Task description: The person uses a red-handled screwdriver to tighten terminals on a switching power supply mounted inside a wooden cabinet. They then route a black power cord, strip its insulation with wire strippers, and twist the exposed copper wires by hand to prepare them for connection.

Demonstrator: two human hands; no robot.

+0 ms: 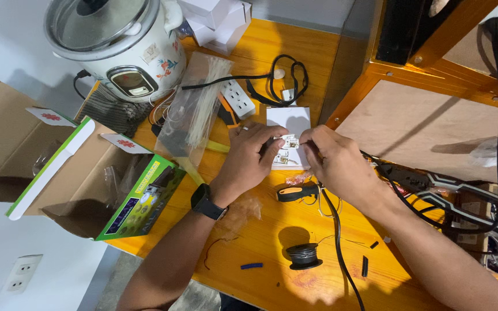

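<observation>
I see both hands over the white socket plate (288, 144) at the orange table (260, 230) centre; left hand (248, 155) pinches its edge, right hand (332, 158) fingers pressed together on a thin wire at the terminals; risk imo: wire slips out if the plate tilts; solder spool (305, 255) & orange-handled tool (296, 192) sit nr the wrists, an elbow could knock them.

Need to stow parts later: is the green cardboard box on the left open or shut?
Open: the green cardboard box lies on its side with its flaps folded outward, and the brown inside is visible.
</observation>
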